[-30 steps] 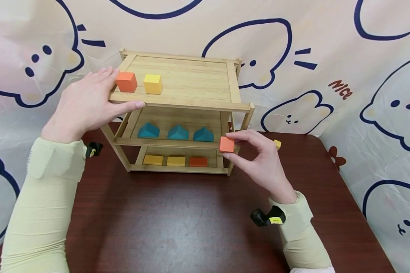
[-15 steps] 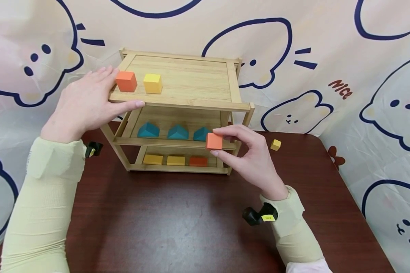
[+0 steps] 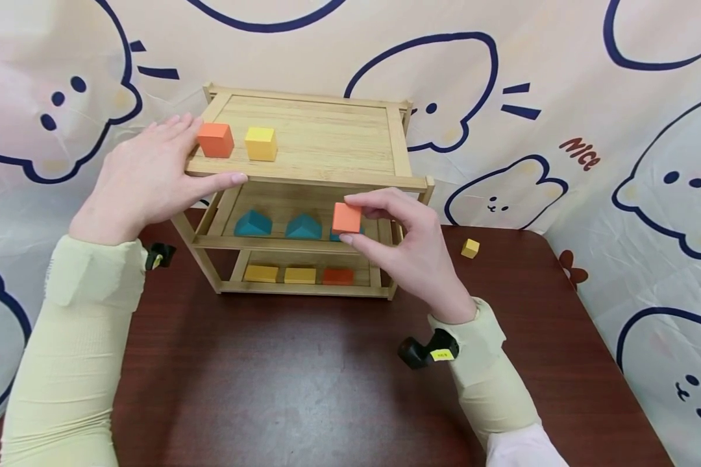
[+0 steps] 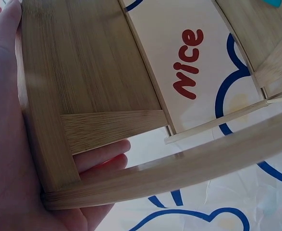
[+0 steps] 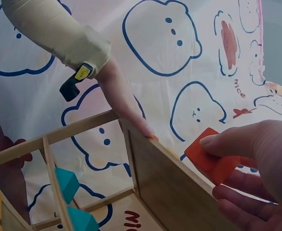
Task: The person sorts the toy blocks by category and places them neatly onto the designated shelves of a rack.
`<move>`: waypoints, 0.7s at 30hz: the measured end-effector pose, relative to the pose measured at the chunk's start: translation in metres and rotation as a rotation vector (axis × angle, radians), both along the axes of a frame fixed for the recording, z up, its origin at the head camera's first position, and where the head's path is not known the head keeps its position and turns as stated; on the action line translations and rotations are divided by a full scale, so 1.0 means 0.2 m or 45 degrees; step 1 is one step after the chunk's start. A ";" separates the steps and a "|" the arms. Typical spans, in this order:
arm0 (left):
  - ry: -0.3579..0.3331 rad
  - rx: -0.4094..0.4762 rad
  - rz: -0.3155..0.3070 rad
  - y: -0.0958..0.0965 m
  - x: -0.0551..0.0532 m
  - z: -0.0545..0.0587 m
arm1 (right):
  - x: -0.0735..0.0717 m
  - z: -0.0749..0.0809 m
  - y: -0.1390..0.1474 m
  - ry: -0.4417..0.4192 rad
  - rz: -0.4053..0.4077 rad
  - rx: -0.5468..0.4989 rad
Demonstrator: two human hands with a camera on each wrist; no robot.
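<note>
My right hand (image 3: 409,237) pinches an orange cube (image 3: 347,218) between thumb and fingers, in front of the middle tier of the wooden shelf (image 3: 327,174). In the head view the cube overlaps the rightmost of the blue triangular blocks (image 3: 304,227). My left hand (image 3: 148,175) holds the shelf's upper front-left corner, thumb along the front edge and fingers along the side; its fingertips (image 4: 116,149) show through the side gap in the left wrist view. Beside it on the top tier sit an orange cube (image 3: 215,140) and a yellow cube (image 3: 261,144).
Two yellow blocks (image 3: 300,275) and an orange block (image 3: 338,276) lie on the bottom tier. A small yellow block (image 3: 470,248) lies on the dark table (image 3: 304,376), right of the shelf. Behind hangs a printed cloth (image 3: 304,58).
My right hand has carried the orange cube leftward and up, from beside the shelf's right post to before the middle tier. The yellow block on the table came into fuller view. My left hand stays put.
</note>
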State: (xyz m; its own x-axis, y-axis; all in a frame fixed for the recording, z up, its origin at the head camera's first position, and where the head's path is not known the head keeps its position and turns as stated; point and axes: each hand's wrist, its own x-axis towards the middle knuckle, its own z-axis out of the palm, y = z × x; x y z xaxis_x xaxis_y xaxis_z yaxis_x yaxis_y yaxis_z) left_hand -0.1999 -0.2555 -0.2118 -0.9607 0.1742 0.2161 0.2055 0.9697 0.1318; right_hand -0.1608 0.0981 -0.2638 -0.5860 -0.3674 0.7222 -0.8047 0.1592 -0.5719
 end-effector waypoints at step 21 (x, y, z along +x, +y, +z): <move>-0.020 -0.016 0.017 0.00 0.00 0.00 | -0.15 0.25 -0.12 0.131 -0.155 0.053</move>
State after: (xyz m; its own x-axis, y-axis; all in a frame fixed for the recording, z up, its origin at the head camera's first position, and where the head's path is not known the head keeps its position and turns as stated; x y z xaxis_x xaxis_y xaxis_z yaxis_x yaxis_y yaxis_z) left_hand -0.2000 -0.2551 -0.2120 -0.9662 0.1642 0.1989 0.1908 0.9739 0.1227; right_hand -0.1916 0.0736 -0.2143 -0.5514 -0.3291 0.7666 -0.8322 0.2808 -0.4781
